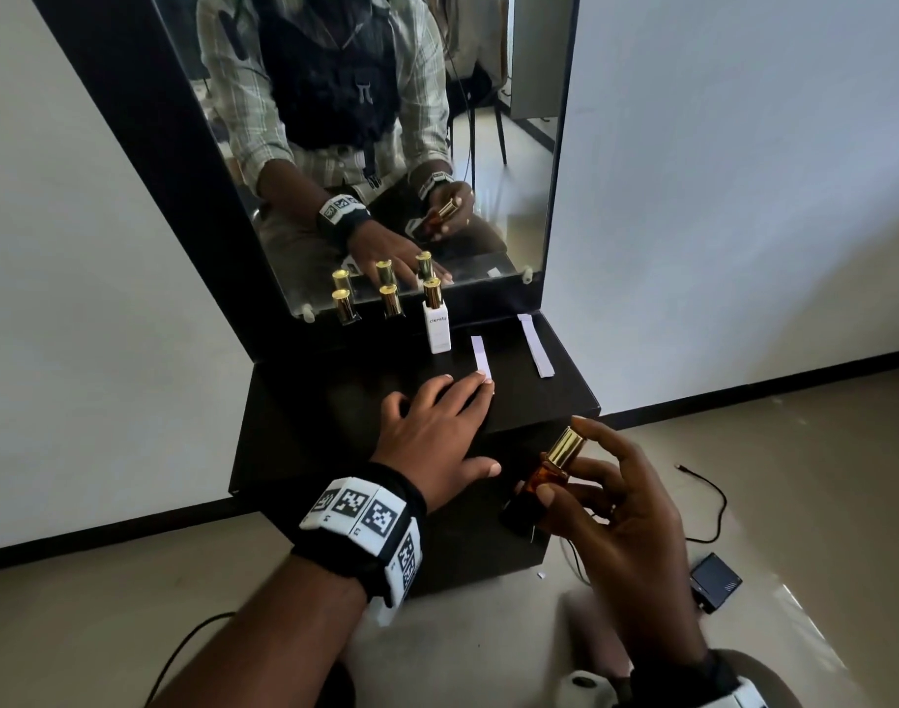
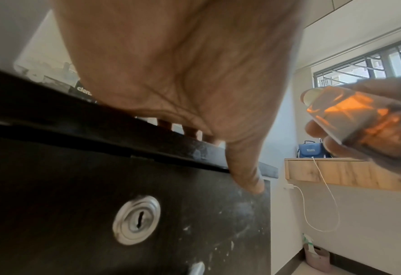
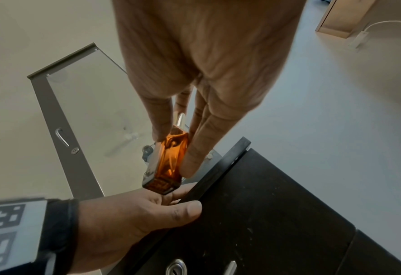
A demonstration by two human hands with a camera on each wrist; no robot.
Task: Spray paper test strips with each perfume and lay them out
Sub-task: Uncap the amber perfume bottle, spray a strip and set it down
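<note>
My right hand [image 1: 610,498] grips an amber perfume bottle [image 1: 547,475] with a gold cap, held off the front right corner of the black cabinet top [image 1: 335,401]; the same amber perfume bottle [image 3: 169,163] sits between thumb and fingers in the right wrist view. My left hand [image 1: 437,426] lies flat on the cabinet top, fingers straight, its fingertips [image 1: 483,383] on the near end of a white paper strip [image 1: 480,356]. A second strip [image 1: 536,344] lies to the right. A white perfume bottle [image 1: 435,324] and two dark bottles [image 1: 346,306] with gold caps stand by the mirror.
A mirror [image 1: 386,120] rises behind the cabinet and reflects me and the bottles. The cabinet front has a keyhole lock [image 2: 136,220]. On the floor at right lie a black box [image 1: 715,582] and a cable [image 1: 707,493].
</note>
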